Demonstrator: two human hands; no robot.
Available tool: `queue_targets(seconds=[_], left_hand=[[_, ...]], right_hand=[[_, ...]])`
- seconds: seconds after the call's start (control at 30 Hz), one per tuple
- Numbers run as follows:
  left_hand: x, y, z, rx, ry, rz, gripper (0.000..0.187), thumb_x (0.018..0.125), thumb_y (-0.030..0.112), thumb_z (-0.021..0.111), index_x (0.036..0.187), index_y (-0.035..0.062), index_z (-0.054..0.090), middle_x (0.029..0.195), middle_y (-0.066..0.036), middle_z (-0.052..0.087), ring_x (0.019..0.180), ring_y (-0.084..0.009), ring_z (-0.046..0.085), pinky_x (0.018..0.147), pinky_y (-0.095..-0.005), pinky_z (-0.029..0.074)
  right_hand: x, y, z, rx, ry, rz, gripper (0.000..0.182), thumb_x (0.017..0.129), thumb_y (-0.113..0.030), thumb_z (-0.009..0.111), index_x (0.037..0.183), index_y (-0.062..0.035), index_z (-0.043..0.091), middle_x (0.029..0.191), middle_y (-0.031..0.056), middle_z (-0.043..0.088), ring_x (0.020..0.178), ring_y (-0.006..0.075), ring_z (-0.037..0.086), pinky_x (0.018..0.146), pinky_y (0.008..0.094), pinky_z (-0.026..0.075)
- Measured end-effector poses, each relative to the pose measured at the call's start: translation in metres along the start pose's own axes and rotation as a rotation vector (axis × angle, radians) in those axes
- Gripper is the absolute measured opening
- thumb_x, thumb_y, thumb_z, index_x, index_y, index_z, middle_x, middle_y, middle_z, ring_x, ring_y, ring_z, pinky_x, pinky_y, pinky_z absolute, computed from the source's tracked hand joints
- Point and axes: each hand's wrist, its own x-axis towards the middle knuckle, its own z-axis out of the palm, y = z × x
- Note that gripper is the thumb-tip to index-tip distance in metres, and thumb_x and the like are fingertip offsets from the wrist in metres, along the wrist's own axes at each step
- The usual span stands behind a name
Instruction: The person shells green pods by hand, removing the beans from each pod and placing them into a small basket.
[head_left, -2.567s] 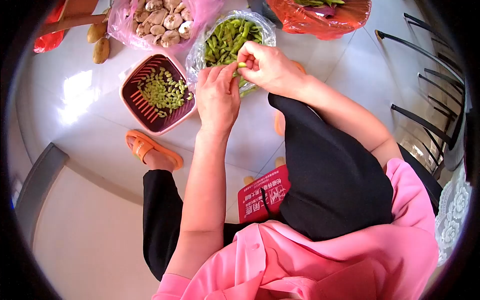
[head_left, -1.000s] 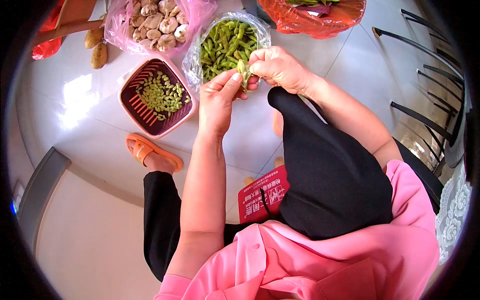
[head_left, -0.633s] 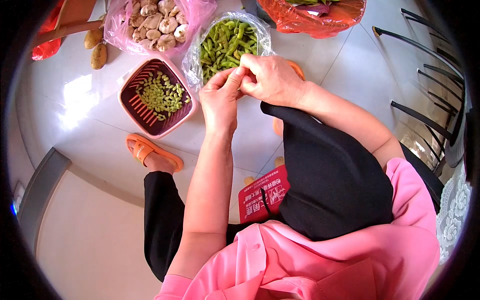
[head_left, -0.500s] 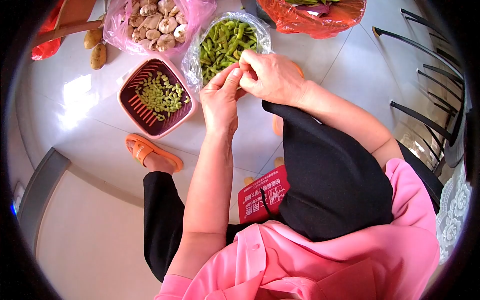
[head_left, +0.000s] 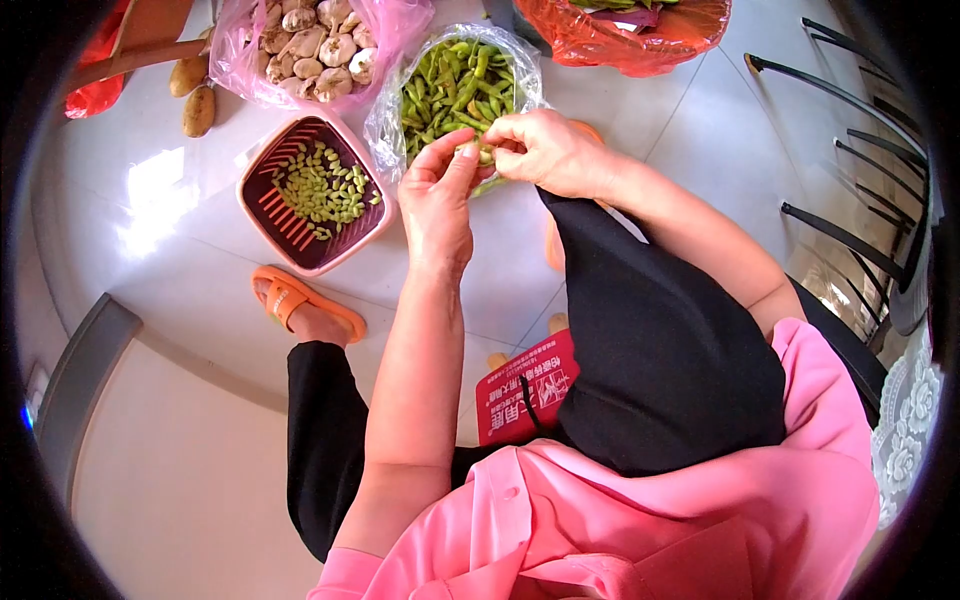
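Seen from above, looking down past a glossy pink shirt and black trousers. Left hand [head_left: 437, 200] and right hand [head_left: 545, 152] brought together, fingertips of both pinched on one small green bean pod [head_left: 483, 156]; pod mostly covered by the fingers, so its shape and whether split open hard to make out. Just beyond the hands, a crinkled clear plastic bag [head_left: 385, 115], mouth open, heaped with long, matte green pods [head_left: 452, 85]; near edge of the heap hidden behind the fingers. Left of the left hand, a squarish pink plastic basket [head_left: 250, 180] with rounded corners and a dark slotted floor, holding a loose scatter of small, smooth, pale green shelled beans [head_left: 320, 190]. Farther out and to the left, a thin pink bag of knobbly, whitish garlic bulbs [head_left: 315, 45], top cut off by the frame. Beyond the right hand, a shiny orange-red bag [head_left: 640, 40], contents barely visible. Two oval brown tubers [head_left: 195, 95] at far left on the glossy white tile floor [head_left: 180, 260]. Below the left wrist, an orange sandal [head_left: 300, 298] on a foot. Picture edges blackened and curved by the lens.
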Motion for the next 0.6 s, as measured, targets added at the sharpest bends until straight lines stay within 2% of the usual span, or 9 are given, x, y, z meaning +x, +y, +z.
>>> queue_targets(seconds=[0.07,0.1,0.17,0.2,0.27,0.3,0.37,0.6], left_hand=[[0.0,0.0,-0.002,0.0,0.009,-0.038,0.023,0.086,0.006,0.057,0.107,-0.0043,0.056,0.094,-0.009,0.06,0.081,-0.0154,0.06,0.074,-0.0271,0.052],[0.001,0.0,-0.003,0.0,0.009,-0.038,0.023,0.086,0.006,0.057,0.107,-0.0043,0.056,0.094,-0.009,0.06,0.081,-0.0154,0.06,0.074,-0.0271,0.052],[0.002,-0.002,-0.005,-0.033,0.005,-0.077,0.024,0.086,0.002,0.054,0.109,-0.0048,0.054,0.096,-0.01,0.06,0.081,-0.0164,0.06,0.074,-0.0263,0.052],[0.002,-0.003,-0.005,-0.033,0.005,-0.076,0.024,0.086,0.002,0.054,0.109,-0.0048,0.054,0.096,-0.01,0.06,0.081,-0.0164,0.06,0.074,-0.0263,0.052],[0.003,-0.005,-0.004,-0.135,0.011,-0.132,0.023,0.087,0.002,0.049,0.109,-0.005,0.053,0.098,-0.01,0.06,0.085,-0.0171,0.06,0.078,-0.0272,0.051],[0.003,-0.005,-0.004,-0.135,0.011,-0.132,0.023,0.087,0.002,0.049,0.109,-0.005,0.053,0.098,-0.01,0.06,0.085,-0.0171,0.06,0.078,-0.0272,0.051],[0.003,-0.005,-0.005,-0.19,-0.009,-0.17,0.024,0.089,0.007,0.045,0.109,-0.0045,0.052,0.1,-0.01,0.058,0.09,-0.0175,0.058,0.082,-0.0291,0.049],[0.003,-0.008,-0.007,-0.233,-0.071,-0.224,0.027,0.091,0.014,0.043,0.111,-0.0036,0.051,0.101,-0.01,0.057,0.09,-0.0173,0.056,0.085,-0.0305,0.047]], right_hand=[[-0.003,-0.007,-0.002,-0.064,0.004,-0.016,0.021,0.08,-0.017,0.052,0.084,0.0022,0.06,0.066,0.0138,0.059,0.062,0.0216,0.059,0.059,0.034,0.046],[-0.003,-0.006,-0.002,-0.063,0.004,-0.016,0.021,0.08,-0.017,0.052,0.084,0.0022,0.06,0.066,0.0138,0.059,0.062,0.0216,0.059,0.059,0.034,0.046],[-0.002,-0.004,-0.001,-0.306,0.02,-0.058,0.022,0.077,-0.018,0.053,0.081,0.0023,0.06,0.072,0.0199,0.06,0.065,0.0313,0.059,0.061,0.0396,0.046],[-0.001,-0.001,0.0,-0.306,0.02,-0.059,0.022,0.077,-0.018,0.053,0.081,0.0023,0.06,0.072,0.0199,0.06,0.065,0.0313,0.059,0.061,0.0396,0.046],[0.001,0.004,0.002,-0.456,0.049,-0.092,0.024,0.077,-0.021,0.052,0.076,0.0027,0.059,0.074,0.022,0.06,0.069,0.0369,0.059,0.062,0.0434,0.045],[0.0,-0.003,0.001,-0.456,0.048,-0.093,0.024,0.077,-0.021,0.052,0.076,0.0027,0.059,0.074,0.022,0.06,0.069,0.0369,0.059,0.062,0.0434,0.045],[-0.005,-0.016,-0.004,-0.522,-0.028,0.044,0.027,0.078,-0.024,0.051,0.072,0.0021,0.057,0.072,0.0215,0.059,0.07,0.0371,0.058,0.062,0.0455,0.045],[-0.006,-0.008,0.001,-0.596,-0.003,-0.088,0.03,0.08,-0.03,0.053,0.075,-0.001,0.058,0.076,0.0175,0.061,0.073,0.0358,0.059,0.063,0.0459,0.046]])
